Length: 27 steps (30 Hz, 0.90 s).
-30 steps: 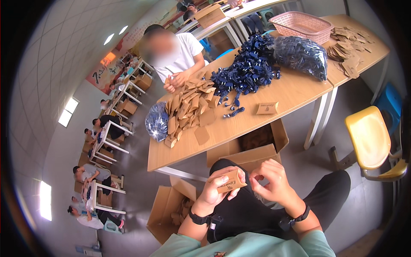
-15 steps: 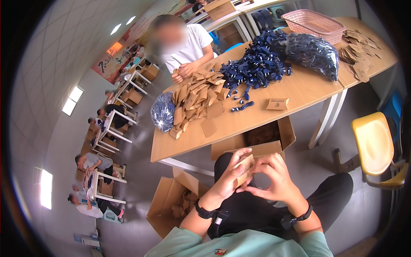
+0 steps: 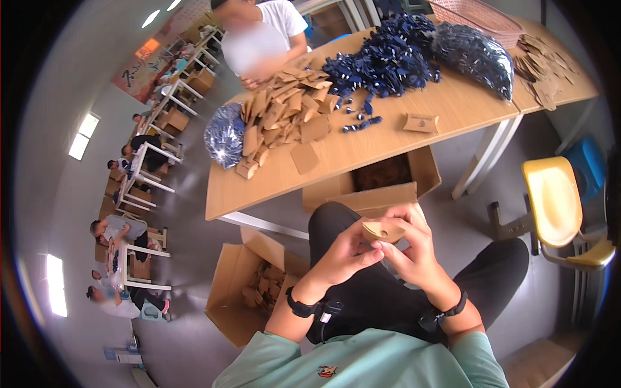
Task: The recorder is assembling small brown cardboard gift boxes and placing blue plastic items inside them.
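Observation:
Above my lap I hold a small brown cardboard pillow box (image 3: 383, 232), its curved end turned up toward me. Its left end is gripped by my left hand (image 3: 349, 253), thumb below and fingers behind. My right hand (image 3: 413, 247) closes round the right end, with the thumb pressed at the lower edge. What the box contains does not show. Beyond my hands, a heap of similar brown pillow boxes (image 3: 284, 110) lies on the wooden table (image 3: 259, 191), beside a pile of dark blue corded items (image 3: 388, 58).
Under the table stands an open carton (image 3: 362, 200); another carton (image 3: 223, 284) with brown pieces is at my left. A single pillow box (image 3: 420, 123) lies near the table edge. Clear bags, a pink basket (image 3: 479, 18) and a yellow chair (image 3: 552, 194) are around. A co-worker (image 3: 265, 39) sits opposite.
The box has turned from upright and slanted to lying across both hands, its end facing up. My right fingers have closed onto it. The whole view has shifted slightly.

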Available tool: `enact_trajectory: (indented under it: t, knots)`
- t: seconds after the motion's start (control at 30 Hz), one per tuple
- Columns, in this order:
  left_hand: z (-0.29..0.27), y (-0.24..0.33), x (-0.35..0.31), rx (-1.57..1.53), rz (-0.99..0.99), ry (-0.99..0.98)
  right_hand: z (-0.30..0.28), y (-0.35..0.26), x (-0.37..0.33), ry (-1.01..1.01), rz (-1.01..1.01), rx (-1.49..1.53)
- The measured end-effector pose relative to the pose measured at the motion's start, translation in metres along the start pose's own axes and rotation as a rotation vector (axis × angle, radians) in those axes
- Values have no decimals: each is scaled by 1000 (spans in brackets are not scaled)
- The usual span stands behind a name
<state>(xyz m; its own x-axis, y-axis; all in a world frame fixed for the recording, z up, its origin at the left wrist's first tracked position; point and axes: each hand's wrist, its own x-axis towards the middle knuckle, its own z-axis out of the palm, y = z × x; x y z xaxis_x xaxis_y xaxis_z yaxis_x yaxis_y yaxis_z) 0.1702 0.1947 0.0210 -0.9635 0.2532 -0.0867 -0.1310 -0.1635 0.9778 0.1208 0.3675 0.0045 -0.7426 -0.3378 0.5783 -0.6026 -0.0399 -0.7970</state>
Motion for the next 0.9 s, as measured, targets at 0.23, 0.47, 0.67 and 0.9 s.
enact_trajectory:
  t: [0.23, 0.47, 0.67, 0.9]
  knots:
    - [3, 5, -6, 162, -30, -93, 6, -4, -4, -159, 262, 557]
    - [11, 14, -4, 254, -101, -130, -16, 15, 0, -31, 38, 555]
    - [10, 13, 9, 291, -158, -141, -30, 22, 0, -13, 7, 479]
    - [28, 15, 14, 256, -191, -142, -35, 20, 0, 75, 11, 190]
